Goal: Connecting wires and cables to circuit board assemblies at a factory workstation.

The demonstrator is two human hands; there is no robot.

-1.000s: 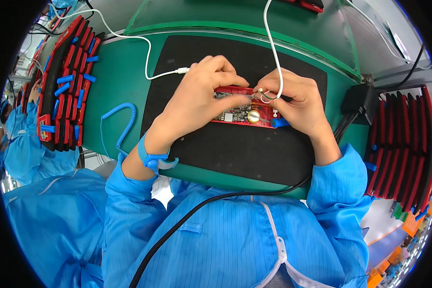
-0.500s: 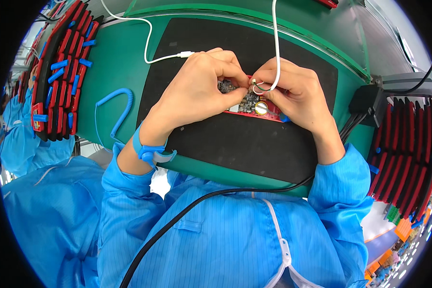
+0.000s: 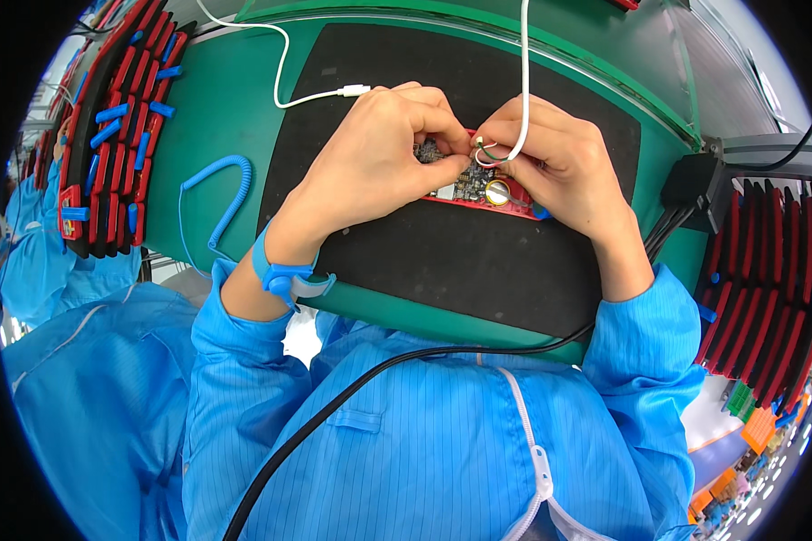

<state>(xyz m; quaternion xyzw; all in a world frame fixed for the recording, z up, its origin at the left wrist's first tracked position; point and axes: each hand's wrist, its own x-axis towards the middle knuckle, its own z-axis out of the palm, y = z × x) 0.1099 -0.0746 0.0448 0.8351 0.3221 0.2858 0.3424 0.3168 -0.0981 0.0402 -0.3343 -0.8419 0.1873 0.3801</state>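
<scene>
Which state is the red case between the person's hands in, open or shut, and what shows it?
Open: the circuit board and round silver disc show uncovered inside the red case.

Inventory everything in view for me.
Table: one, green, centre
Mat: one, black, on table
Housing: one, red, on mat
Circuit board: one, grey, in housing
Coin cell: one, silver, on board
Cables: several, white and black, across scene
Coiled cord: one, blue, left of mat
Box: one, black, right of mat
Stacks: at least two, red-black, both sides
Coats: several, blue, below and left
Wrist strap: one, blue, left wrist
Left hand, right hand: two, bare, over housing
</scene>
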